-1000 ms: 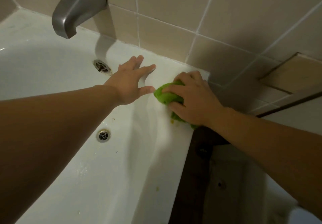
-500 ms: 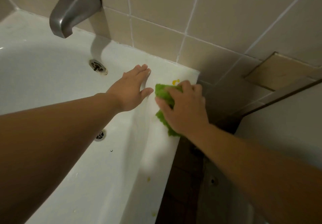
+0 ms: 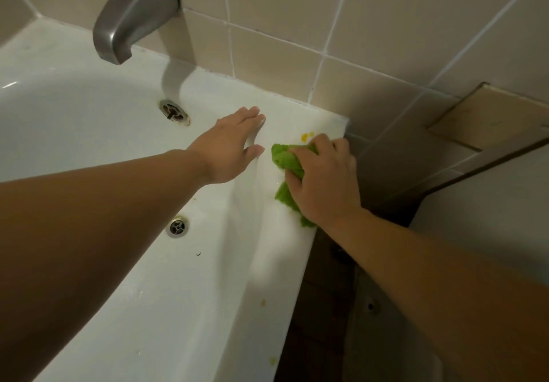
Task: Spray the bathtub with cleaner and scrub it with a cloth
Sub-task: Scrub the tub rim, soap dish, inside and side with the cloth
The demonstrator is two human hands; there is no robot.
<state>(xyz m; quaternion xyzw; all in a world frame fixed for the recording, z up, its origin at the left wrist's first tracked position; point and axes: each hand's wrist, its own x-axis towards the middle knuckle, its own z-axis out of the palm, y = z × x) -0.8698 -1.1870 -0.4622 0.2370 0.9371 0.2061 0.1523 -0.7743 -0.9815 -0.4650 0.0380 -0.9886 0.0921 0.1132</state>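
Right hand (image 3: 323,185) bunches soft, limp green cloth (image 3: 286,158) on white bathtub rim (image 3: 276,248); left hand (image 3: 234,146) flat, fingers straight. Grip bunched middle.

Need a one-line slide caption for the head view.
Right hand scrubs the tub rim with a green cloth near a yellow stain; left hand braces flat.

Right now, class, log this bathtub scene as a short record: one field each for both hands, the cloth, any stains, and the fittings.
left hand: flat, fingers straight, resting on the bathtub rim
right hand: grips the green cloth, pressing it on the rim
stains: yellow spot just beyond the cloth; smaller yellow specks nearer along the rim
fittings: grey spout on tiled wall, overflow plate, drain
spray bottle: not in view
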